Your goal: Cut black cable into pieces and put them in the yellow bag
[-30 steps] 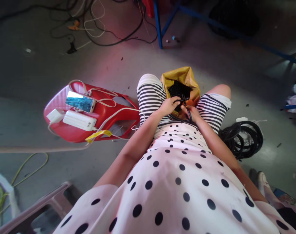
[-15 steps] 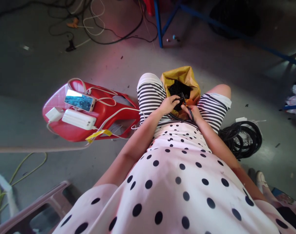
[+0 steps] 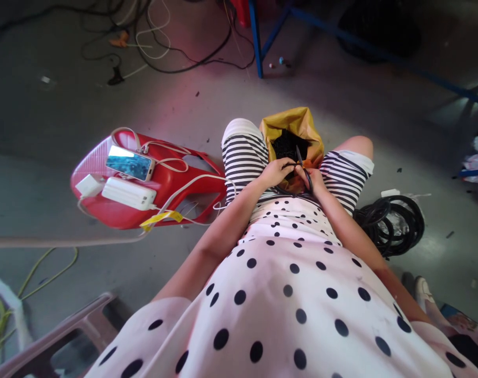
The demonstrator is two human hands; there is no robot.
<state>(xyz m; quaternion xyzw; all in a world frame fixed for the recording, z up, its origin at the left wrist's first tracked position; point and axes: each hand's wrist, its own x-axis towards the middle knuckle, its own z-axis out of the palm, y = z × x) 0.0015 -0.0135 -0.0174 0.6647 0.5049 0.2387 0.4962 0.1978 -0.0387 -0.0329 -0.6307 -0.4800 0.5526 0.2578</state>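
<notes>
Over my lap, my right hand [image 3: 313,178] is closed round the handles of black-handled scissors [image 3: 299,153], their blades pointing away from me. Beside it, my left hand [image 3: 276,172] pinches a thin black piece [image 3: 289,165] that looks like cable; its fingertips nearly meet those of the right. Between my knees stands a yellow bag [image 3: 313,128], its mouth wide apart. Dark pieces [image 3: 286,144] lie inside it, too dim to tell apart. Something orange shows by the bag's near rim, partly covered by my hands.
A red stool [image 3: 172,181] at my left carries a phone [image 3: 129,163], a white power bank [image 3: 128,193] and a charger. Coiled black cable [image 3: 414,226] lies on the floor at right. Blue table legs [image 3: 257,42] and loose cords [image 3: 176,68] are ahead. Another person's shoe [image 3: 421,290] shows at lower right.
The scissor blades have come together into one narrow point. My left hand has drawn slightly down and towards the right hand with the black piece.
</notes>
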